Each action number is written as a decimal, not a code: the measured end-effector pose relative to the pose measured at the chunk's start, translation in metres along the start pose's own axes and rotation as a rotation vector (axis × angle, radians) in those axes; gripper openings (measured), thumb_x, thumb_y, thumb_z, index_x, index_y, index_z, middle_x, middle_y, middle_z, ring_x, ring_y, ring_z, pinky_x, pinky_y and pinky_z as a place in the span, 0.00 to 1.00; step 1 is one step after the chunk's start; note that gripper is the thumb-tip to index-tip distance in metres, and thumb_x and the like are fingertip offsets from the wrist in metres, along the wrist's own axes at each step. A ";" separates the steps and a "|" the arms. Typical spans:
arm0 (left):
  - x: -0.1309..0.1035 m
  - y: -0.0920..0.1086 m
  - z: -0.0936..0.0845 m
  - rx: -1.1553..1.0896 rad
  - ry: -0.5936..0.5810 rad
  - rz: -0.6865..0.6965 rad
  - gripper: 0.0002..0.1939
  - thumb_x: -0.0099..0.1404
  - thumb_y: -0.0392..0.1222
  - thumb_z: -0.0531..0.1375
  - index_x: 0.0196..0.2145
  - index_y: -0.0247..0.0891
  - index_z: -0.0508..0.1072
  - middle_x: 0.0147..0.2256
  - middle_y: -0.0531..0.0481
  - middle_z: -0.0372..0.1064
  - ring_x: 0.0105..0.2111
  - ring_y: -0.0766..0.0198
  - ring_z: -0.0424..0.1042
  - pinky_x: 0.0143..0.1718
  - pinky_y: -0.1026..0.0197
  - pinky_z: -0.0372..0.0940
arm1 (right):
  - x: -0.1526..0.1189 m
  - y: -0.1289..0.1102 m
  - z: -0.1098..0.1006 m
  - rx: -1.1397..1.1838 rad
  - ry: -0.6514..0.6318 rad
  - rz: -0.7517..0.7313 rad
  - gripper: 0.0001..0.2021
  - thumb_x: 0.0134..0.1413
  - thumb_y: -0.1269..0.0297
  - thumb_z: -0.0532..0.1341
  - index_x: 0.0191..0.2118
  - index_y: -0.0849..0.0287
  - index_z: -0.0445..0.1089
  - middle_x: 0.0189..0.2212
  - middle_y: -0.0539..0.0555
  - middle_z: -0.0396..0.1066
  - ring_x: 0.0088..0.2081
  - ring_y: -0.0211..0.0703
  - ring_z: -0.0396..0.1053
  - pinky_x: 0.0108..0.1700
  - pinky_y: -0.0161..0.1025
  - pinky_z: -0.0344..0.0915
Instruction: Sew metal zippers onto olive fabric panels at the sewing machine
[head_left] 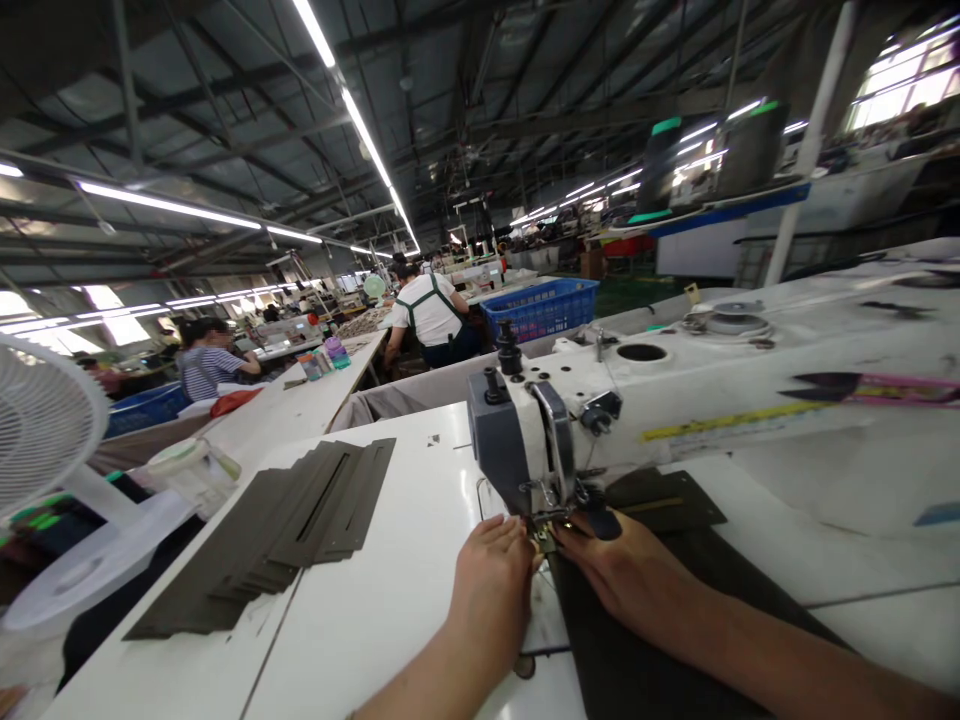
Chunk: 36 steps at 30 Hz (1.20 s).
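Observation:
A white and grey sewing machine stands on the white table. Left of its needle area is my left hand, its fingers bent together at the presser foot; what they pinch is too small to make out. My right hand lies on a dark fabric piece just right of the foot, fingers stretched forward and partly hidden by the machine. Behind the right hand, another dark panel with a slot lies under the machine arm. To the left, a fanned stack of dark panels rests on the table.
A white fan stands at the far left. Pink-handled snips lie on the machine arm, above a yellow tape. Beyond are a blue crate, bottles and two seated people at other tables.

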<state>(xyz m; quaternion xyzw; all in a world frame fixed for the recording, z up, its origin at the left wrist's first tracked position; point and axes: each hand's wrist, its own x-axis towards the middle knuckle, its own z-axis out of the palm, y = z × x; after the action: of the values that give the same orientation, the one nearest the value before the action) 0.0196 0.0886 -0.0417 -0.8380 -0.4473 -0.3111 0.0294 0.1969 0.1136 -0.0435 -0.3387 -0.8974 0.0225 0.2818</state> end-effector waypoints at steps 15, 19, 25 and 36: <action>-0.003 -0.001 0.000 0.033 -0.019 0.040 0.09 0.62 0.29 0.53 0.37 0.36 0.70 0.37 0.41 0.74 0.37 0.56 0.75 0.45 0.50 0.68 | 0.000 -0.004 -0.004 0.001 0.087 -0.014 0.17 0.53 0.77 0.48 0.41 0.58 0.71 0.37 0.57 0.73 0.39 0.44 0.69 0.42 0.38 0.65; -0.002 -0.002 0.000 0.017 0.010 0.075 0.10 0.62 0.29 0.52 0.38 0.35 0.69 0.38 0.40 0.74 0.38 0.55 0.75 0.43 0.50 0.69 | -0.002 -0.002 0.005 0.002 0.145 -0.016 0.16 0.55 0.76 0.48 0.42 0.57 0.71 0.37 0.55 0.73 0.38 0.44 0.69 0.41 0.39 0.66; -0.002 -0.005 0.001 0.010 0.022 0.034 0.07 0.63 0.30 0.53 0.37 0.36 0.69 0.39 0.42 0.74 0.39 0.56 0.74 0.44 0.51 0.68 | -0.010 0.010 0.026 -0.240 0.191 0.001 0.13 0.56 0.65 0.56 0.43 0.68 0.68 0.39 0.66 0.72 0.40 0.56 0.70 0.44 0.54 0.66; -0.047 0.049 -0.021 0.106 0.017 0.227 0.10 0.69 0.36 0.51 0.30 0.38 0.68 0.39 0.48 0.75 0.38 0.61 0.75 0.44 0.57 0.67 | -0.072 -0.033 -0.041 -0.338 0.274 -0.138 0.20 0.60 0.59 0.51 0.53 0.67 0.62 0.48 0.63 0.69 0.47 0.48 0.68 0.43 0.42 0.68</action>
<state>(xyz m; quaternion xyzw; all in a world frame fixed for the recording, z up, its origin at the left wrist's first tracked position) 0.0277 0.0179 -0.0394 -0.8779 -0.3651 -0.2886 0.1126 0.2426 0.0374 -0.0370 -0.3189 -0.8628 -0.1936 0.3411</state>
